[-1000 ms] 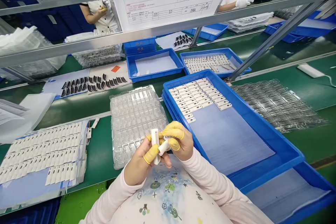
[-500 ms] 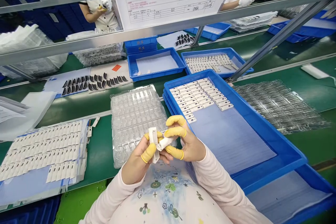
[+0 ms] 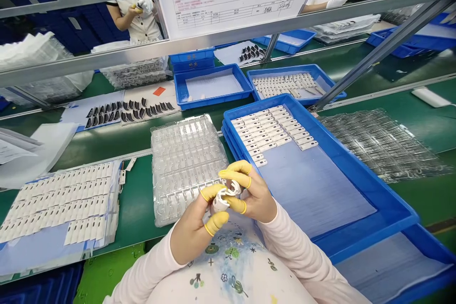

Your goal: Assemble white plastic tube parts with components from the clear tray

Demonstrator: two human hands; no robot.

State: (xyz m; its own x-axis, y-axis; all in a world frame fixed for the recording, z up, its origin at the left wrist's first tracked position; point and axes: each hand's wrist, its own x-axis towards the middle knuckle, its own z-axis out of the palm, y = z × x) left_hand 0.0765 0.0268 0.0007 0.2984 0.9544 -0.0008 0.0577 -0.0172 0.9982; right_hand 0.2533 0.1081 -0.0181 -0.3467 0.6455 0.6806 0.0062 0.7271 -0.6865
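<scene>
In front of my chest, my left hand (image 3: 194, 223) pinches a white plastic shell (image 3: 220, 204) between yellow-capped thumb and fingers. My right hand (image 3: 256, 195), also in yellow finger cots, grips a second white plastic shell (image 3: 233, 188) with a curved, open end. The two shells are end-on to me and very close together; whether they touch I cannot tell. Just beyond my hands lies a clear blister tray (image 3: 188, 152) with pale parts in its pockets. To the right, a blue tray (image 3: 320, 171) carries rows of white slotted parts (image 3: 260, 128) on a pale sheet.
At left, rows of white parts (image 3: 67, 194) lie on blue-white sheets. Dark curved pieces (image 3: 131, 110) sit behind. More blue trays (image 3: 212, 104) stand at the back, under a metal rail (image 3: 228, 33). Clear blister trays (image 3: 384, 142) lie far right. Two co-workers are across the bench.
Both shells have been turned from lengthwise to end-on. My left hand has rolled over, its thumb now lower, and my right fingers have shifted slightly on their shell.
</scene>
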